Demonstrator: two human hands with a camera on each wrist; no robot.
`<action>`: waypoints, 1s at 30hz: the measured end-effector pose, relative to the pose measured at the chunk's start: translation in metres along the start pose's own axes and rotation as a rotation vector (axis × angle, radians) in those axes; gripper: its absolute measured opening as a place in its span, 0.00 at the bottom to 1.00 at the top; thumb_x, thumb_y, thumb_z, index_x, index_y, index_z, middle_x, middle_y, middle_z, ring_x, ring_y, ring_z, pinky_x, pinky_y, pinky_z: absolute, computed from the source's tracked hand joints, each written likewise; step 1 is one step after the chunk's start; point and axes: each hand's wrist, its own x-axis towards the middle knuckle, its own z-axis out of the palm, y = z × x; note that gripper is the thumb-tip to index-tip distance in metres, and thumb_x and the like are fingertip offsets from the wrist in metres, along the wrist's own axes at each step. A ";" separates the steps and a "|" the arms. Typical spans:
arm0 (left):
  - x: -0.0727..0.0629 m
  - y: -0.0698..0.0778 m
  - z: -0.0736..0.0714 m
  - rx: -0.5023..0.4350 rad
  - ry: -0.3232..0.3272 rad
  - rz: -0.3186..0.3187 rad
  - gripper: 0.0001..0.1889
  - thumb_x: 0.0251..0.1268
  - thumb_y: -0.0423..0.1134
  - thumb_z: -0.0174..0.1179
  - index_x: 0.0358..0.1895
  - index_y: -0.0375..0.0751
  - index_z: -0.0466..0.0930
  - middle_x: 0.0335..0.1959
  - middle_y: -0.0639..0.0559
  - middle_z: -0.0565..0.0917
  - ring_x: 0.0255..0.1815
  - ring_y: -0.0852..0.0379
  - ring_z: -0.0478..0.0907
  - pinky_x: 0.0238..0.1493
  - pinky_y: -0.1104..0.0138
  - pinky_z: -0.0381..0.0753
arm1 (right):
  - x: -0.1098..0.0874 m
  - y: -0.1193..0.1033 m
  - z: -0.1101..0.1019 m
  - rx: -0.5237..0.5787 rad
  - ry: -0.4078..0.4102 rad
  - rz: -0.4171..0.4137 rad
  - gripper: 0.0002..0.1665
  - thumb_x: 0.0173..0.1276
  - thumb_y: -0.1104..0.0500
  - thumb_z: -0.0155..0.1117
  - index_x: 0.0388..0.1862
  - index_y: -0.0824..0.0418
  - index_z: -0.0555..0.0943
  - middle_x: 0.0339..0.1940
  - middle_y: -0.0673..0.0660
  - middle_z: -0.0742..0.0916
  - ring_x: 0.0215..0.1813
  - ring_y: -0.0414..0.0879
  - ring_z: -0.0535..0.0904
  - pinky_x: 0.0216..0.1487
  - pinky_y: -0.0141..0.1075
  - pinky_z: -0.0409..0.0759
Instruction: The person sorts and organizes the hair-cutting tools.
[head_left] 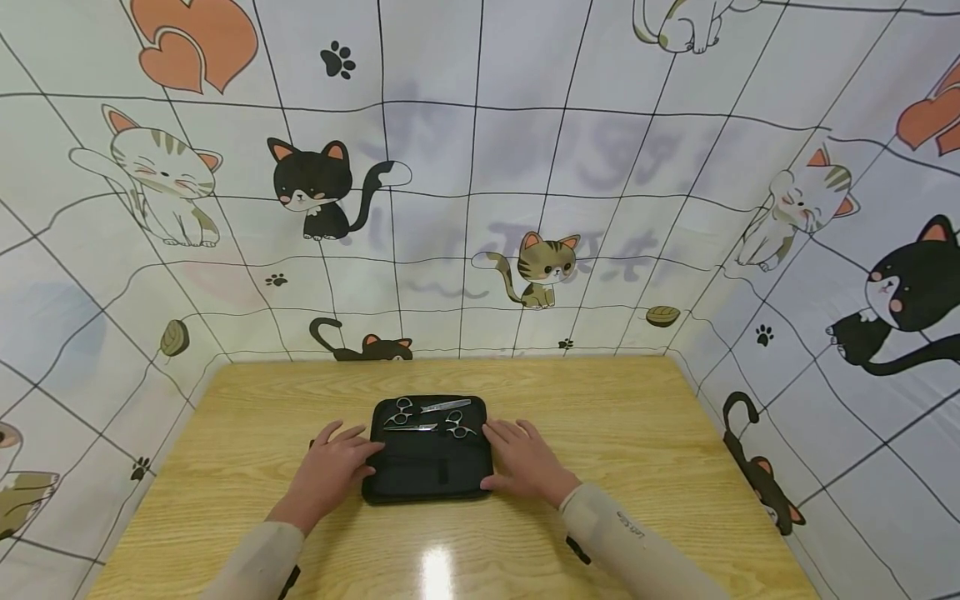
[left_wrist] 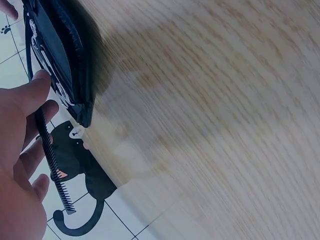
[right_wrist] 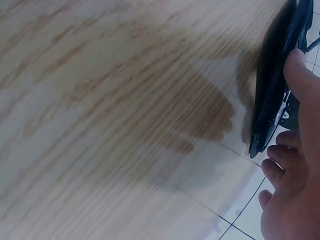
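Left hand [head_left: 334,463]: fingers pinch comb [left_wrist: 53,159] at case's [head_left: 408,481] nine o'clock.
Right hand [head_left: 525,463]: thumb spread apart, three o'clock.
Scissors [head_left: 446,407]: toward twelve.

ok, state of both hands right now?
Left hand: closed, holding a black comb.
Right hand: open, touching the right edge of the black case.

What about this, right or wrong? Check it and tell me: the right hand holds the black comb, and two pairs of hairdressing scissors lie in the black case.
Wrong hand: it is the left hand, not the right hand, that holds the black comb, as the left wrist view shows. Two pairs of hairdressing scissors do lie in the black case.
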 end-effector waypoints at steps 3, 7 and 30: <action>-0.001 -0.001 0.000 0.007 -0.018 0.001 0.20 0.52 0.45 0.72 0.51 0.51 0.85 0.46 0.55 0.89 0.61 0.51 0.79 0.72 0.49 0.65 | 0.001 -0.001 0.001 -0.002 -0.016 0.005 0.56 0.60 0.26 0.58 0.77 0.59 0.60 0.77 0.55 0.67 0.77 0.50 0.63 0.76 0.52 0.58; -0.001 -0.001 0.001 0.017 -0.046 0.002 0.20 0.53 0.47 0.72 0.51 0.52 0.85 0.45 0.57 0.89 0.61 0.52 0.79 0.72 0.49 0.65 | 0.002 -0.001 0.004 -0.016 -0.043 0.016 0.57 0.58 0.25 0.58 0.77 0.58 0.60 0.78 0.54 0.66 0.77 0.49 0.61 0.77 0.52 0.56; 0.003 0.009 0.002 0.006 -0.153 -0.018 0.20 0.54 0.48 0.70 0.53 0.52 0.86 0.47 0.59 0.88 0.61 0.52 0.79 0.72 0.48 0.65 | 0.001 -0.006 0.005 -0.031 -0.119 0.007 0.56 0.62 0.27 0.56 0.78 0.58 0.56 0.80 0.55 0.61 0.80 0.49 0.57 0.80 0.51 0.51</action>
